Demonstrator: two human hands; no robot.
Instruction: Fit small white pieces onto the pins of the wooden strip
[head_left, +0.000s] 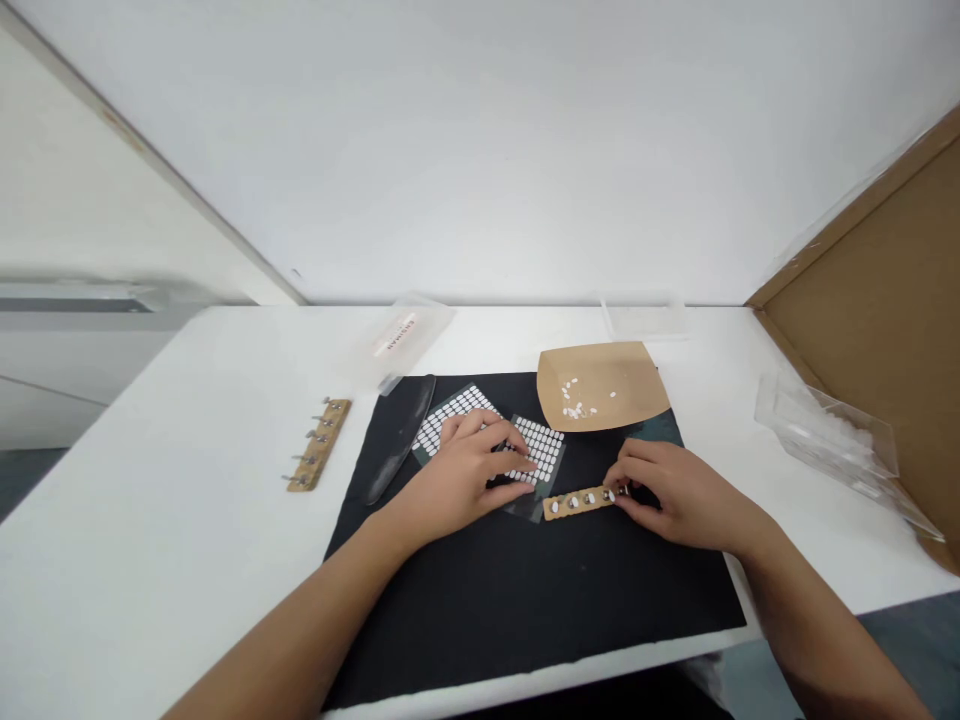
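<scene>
Step in hand looks like working small white dots onto the wooden strip [577, 502]; best done by keeping the strip pinned flat on the black mat [525, 590] and peeling one dot at a time with a fingertip, so neighbours stay put. Right hand [675, 495] curled, fingertips pinching the strip's right end. Left hand [469, 470] lies fairly flat, fingers spread over the dot sheets [544, 445], pressing them down; cannot tell whether a dot is under a fingertip. Strip sits mid-mat, just in front of the sheets: narrow, tan, a row of small metal studs with white spots along it. A second strip [319, 443] lies well apart on the white table [187, 500]. Brown paper tray [600, 385] behind holds loose white bits.
</scene>
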